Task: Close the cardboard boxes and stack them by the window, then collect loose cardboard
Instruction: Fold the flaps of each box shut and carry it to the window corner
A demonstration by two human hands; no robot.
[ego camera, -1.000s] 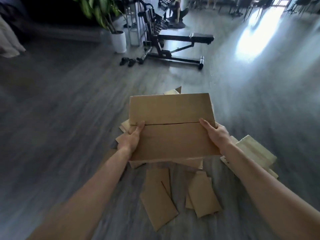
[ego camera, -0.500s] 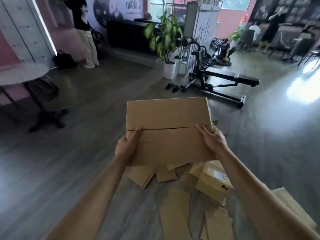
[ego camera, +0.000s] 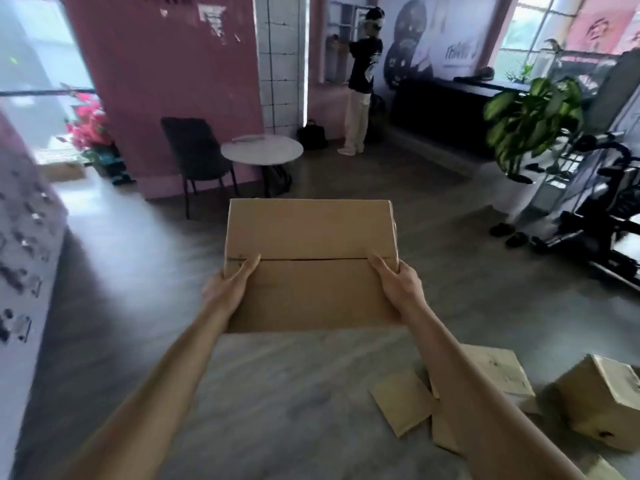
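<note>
Your left hand (ego camera: pixel 231 289) grips the left edge of the closed cardboard box (ego camera: pixel 310 261), fingers lying along the top near the flap seam. Your right hand (ego camera: pixel 398 284) grips the right edge the same way, thumb wrapped over the side. Same hold as half a second ago, box carried level in front of you, off the floor, flaps shut with the seam running across.

What changed: you've turned left. The weight bench that sat ahead is now at the right edge (ego camera: pixel 595 223), and the potted plant (ego camera: pixel 533 116) has moved right too. The loose cardboard pieces (ego camera: pixel 401 401) that lay under the box are now on the floor at lower right, with a small box (ego camera: pixel 602 403) beside them, tilted. New ahead: a round white table (ego camera: pixel 262 150) with a dark chair (ego camera: pixel 197 154) against a pink wall, and a standing person (ego camera: pixel 362 84) beyond. Bright window (ego camera: pixel 34 64) at far left.
</note>
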